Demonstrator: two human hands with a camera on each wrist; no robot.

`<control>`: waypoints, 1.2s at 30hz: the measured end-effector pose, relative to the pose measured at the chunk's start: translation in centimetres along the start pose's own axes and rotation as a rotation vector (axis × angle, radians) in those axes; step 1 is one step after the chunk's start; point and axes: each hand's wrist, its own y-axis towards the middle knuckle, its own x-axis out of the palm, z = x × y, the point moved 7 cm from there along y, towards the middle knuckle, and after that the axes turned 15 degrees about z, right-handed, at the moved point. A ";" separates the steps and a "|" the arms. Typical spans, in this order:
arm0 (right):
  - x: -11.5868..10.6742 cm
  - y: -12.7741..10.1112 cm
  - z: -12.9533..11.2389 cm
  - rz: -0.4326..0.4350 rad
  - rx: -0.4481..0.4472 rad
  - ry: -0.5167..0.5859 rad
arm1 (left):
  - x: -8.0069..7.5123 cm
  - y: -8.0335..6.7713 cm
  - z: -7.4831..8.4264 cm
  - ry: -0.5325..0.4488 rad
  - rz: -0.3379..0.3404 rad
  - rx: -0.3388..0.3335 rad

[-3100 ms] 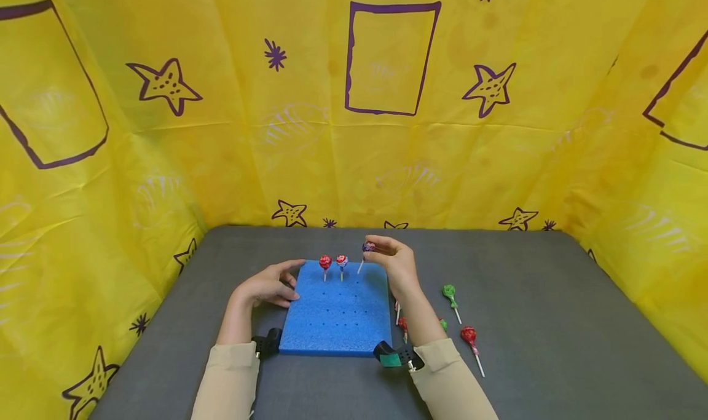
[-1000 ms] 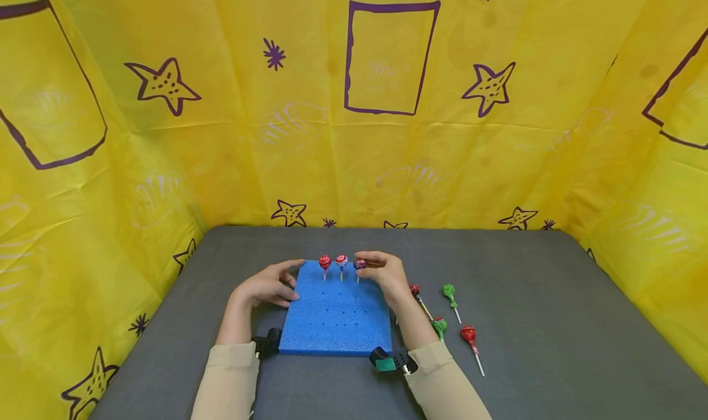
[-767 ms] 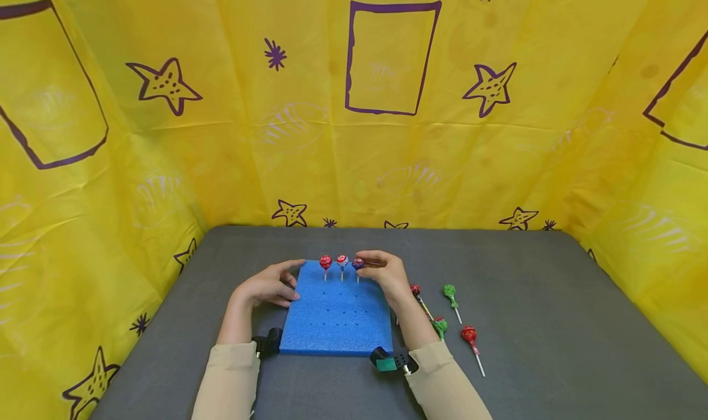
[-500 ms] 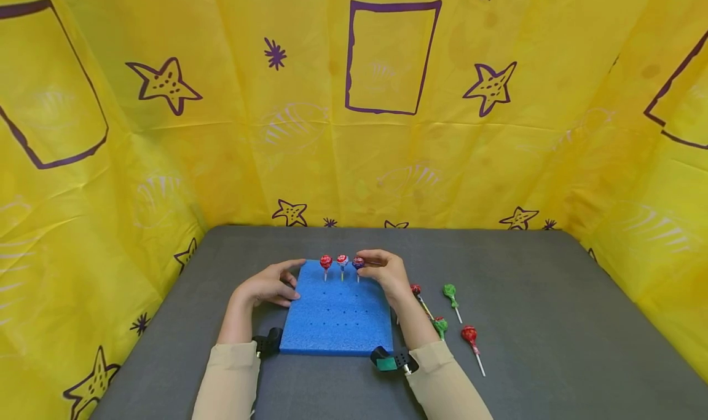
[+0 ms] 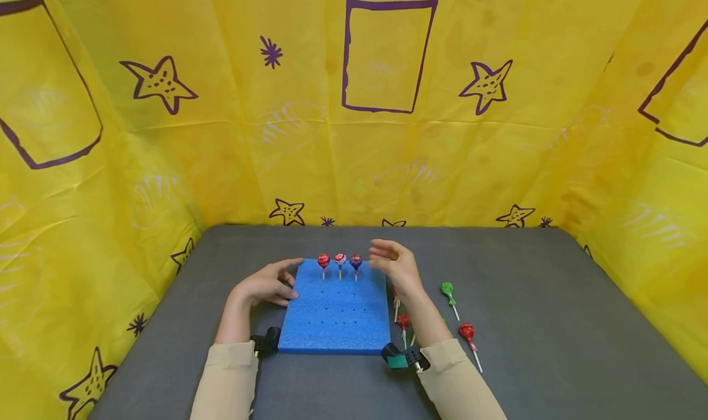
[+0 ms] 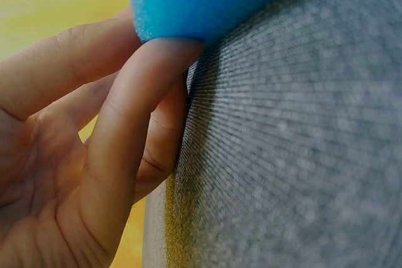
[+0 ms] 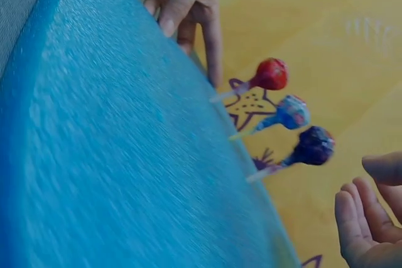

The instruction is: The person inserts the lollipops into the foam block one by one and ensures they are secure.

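Three lollipops stand upright in a row near the far edge of a blue foam board [image 5: 332,337] with several small holes: a red one [image 5: 323,260], a white-and-blue one [image 5: 340,259] and a dark purple one [image 5: 356,261]. Just right of the purple lollipop is my right hand [image 5: 402,271], its fingers loosely bent and holding nothing; the right wrist view shows a gap between them. My left hand [image 5: 269,285] rests against the board's left side, thumb [image 6: 135,101] touching the foam and index finger stretched toward the far corner.
More lollipops lie on the grey table [image 5: 525,321] to the board's right: a green one [image 5: 447,289], a red one [image 5: 467,332] and another red one [image 5: 404,321]. My right forearm partly hides others. A yellow patterned curtain [image 5: 310,155] encloses the back and sides.
The purple lollipop came down into the board beside the other two, pinched in my right hand. That hand has since let go and moved right. My left hand stays at the board's edge.
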 end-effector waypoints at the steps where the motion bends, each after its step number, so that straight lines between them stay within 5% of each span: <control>1: -0.3 0.0 -0.3 -0.001 -0.007 -0.014 | 0.0 0.0 0.0 0.000 -0.001 0.001; 21: -9.5 0.9 -1.6 0.062 -0.080 -0.230 | 0.2 0.3 0.2 0.003 -0.024 0.010; 36: -13.6 0.9 -0.1 0.113 -0.056 -0.342 | -0.1 0.3 -0.2 0.005 0.002 -0.016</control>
